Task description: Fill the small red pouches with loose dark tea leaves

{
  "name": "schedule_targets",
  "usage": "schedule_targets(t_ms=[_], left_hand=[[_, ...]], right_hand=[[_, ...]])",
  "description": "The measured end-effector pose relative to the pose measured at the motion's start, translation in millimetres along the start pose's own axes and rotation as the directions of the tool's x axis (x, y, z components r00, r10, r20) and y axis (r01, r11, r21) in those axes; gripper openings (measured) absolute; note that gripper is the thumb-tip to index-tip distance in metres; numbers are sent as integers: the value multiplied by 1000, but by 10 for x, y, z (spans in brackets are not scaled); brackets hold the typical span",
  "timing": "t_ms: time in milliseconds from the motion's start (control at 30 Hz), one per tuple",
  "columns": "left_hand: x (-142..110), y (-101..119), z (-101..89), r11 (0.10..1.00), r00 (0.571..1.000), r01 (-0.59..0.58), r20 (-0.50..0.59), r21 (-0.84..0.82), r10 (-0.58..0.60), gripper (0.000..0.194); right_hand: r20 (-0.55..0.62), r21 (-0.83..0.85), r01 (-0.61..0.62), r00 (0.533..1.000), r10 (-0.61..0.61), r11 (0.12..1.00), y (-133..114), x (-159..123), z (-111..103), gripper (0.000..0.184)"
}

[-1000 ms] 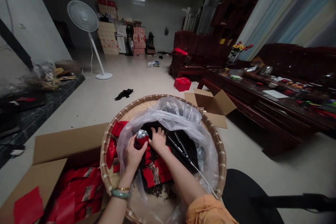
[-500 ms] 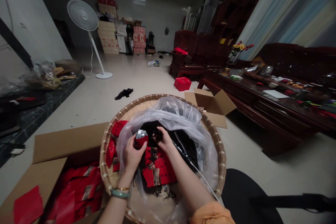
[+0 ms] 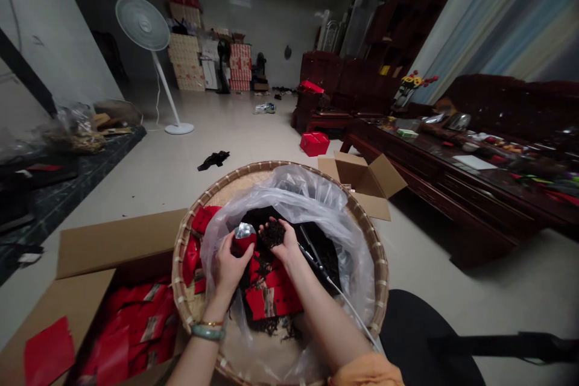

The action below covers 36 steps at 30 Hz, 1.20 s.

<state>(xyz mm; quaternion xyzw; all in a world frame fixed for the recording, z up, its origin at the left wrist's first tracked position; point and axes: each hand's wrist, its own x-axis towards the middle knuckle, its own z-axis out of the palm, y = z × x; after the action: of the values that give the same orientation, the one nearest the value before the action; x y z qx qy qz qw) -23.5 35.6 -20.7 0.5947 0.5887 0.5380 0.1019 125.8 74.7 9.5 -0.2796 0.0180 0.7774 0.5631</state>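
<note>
My left hand (image 3: pixel 229 266) grips a small red pouch (image 3: pixel 245 243), whose open mouth with a silver lining faces up. Just right of it, my right hand (image 3: pixel 284 243) is cupped palm up around a heap of dark, loose tea leaves (image 3: pixel 272 233). Both hands are over a round woven bamboo basket (image 3: pixel 383 265) lined with a clear plastic bag (image 3: pixel 360 253). Below my hands lie flat red packets (image 3: pixel 274 297) among scattered leaves. A dark tool with a white cord (image 3: pixel 313 256) rests beside my right wrist, on the dark heap.
An open cardboard box (image 3: pixel 122 238) full of red packets stands at the left. Another open carton (image 3: pixel 362 184) is beyond the basket, near a long dark wooden table (image 3: pixel 420 193). A black round base (image 3: pixel 420 338) is at the right. A white fan (image 3: pixel 167 90) stands farther off.
My right hand has turned palm up and lifted slightly, bringing the handful of tea leaves into view. My left hand holds the pouch in nearly the same place.
</note>
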Motion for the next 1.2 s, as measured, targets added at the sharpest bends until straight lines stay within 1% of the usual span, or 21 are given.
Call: schedule_targets(t_ms=[67, 167, 300, 367, 500, 633, 700, 767, 833, 933, 1067, 1200], left_hand=[[-3, -6, -1, 1000, 1000, -13, 2, -4, 13, 47], [-6, -11, -7, 1000, 1000, -28, 9, 1, 28, 46], [-11, -18, -9, 998, 998, -61, 27, 22, 60, 46], [-13, -18, -9, 996, 995, -90, 42, 26, 89, 44], [-11, 9, -14, 988, 986, -155, 65, 18, 153, 43], [-12, 61, -13, 985, 979, -175, 114, 16, 172, 46], [-13, 83, -5, 984, 976, -176, 134, 16, 173, 49], [-11, 96, 6, 984, 975, -178, 139, 15, 174, 51], [-7, 97, 17, 984, 974, -178, 145, 12, 174, 52], [-3, 87, 26, 987, 974, -163, 159, 9, 159, 52], [-5, 72, 28, 992, 976, -127, 180, 7, 124, 56], [-11, 81, 28, 996, 976, -78, 203, -31, 82, 54]], right_hand=[[-14, 1, 5, 1000, -5, 1000, 15, -6, 21, 23], [-4, -19, 25, 1000, -25, 1000, 38, -21, 30, 23], [8, -93, 115, 993, -115, 989, 84, -71, 38, 19], [26, -125, 171, 985, -169, 977, 104, -121, 79, 16], [55, -92, 271, 962, -267, 958, 90, -261, 279, 16], [82, -28, 308, 949, -305, 951, 40, -366, 530, 19], [105, -36, 342, 936, -337, 939, 43, -377, 614, 20], [119, -92, 409, 910, -398, 908, 69, -364, 657, 19], [140, -173, 474, 879, -455, 863, 105, -335, 660, 19], [194, -279, 522, 853, -485, 806, 140, -286, 620, 27], [250, -403, 552, 834, -492, 730, 133, -237, 544, 39], [304, -489, 553, 833, -462, 674, 129, -222, 503, 43]])
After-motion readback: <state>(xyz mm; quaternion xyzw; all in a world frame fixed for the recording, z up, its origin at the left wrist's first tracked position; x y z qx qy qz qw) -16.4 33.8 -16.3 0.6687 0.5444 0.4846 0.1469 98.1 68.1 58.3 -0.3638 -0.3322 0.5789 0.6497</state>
